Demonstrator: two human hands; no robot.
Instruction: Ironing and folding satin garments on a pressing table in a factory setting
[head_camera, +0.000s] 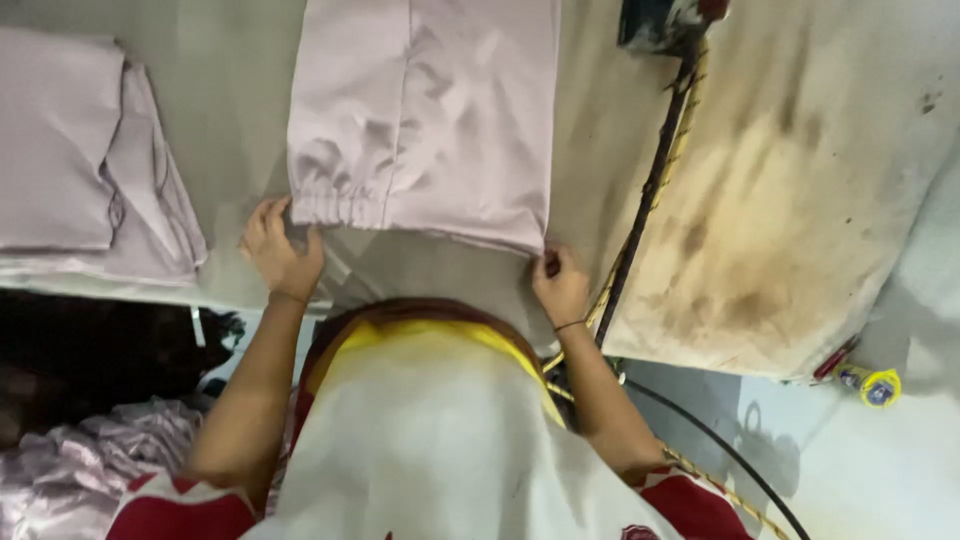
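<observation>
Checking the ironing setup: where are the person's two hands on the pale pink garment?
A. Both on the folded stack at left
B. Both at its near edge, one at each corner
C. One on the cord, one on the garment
B: the left hand and right hand grip the near corners of the pale pink garment.

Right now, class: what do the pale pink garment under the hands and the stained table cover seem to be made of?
Pale pink garment: seemingly thin woven cloth with a slight sheen; it creases softly and gathers at the hem.
Table cover: probably padded cloth, matte, with brown scorch-like stains.
</observation>
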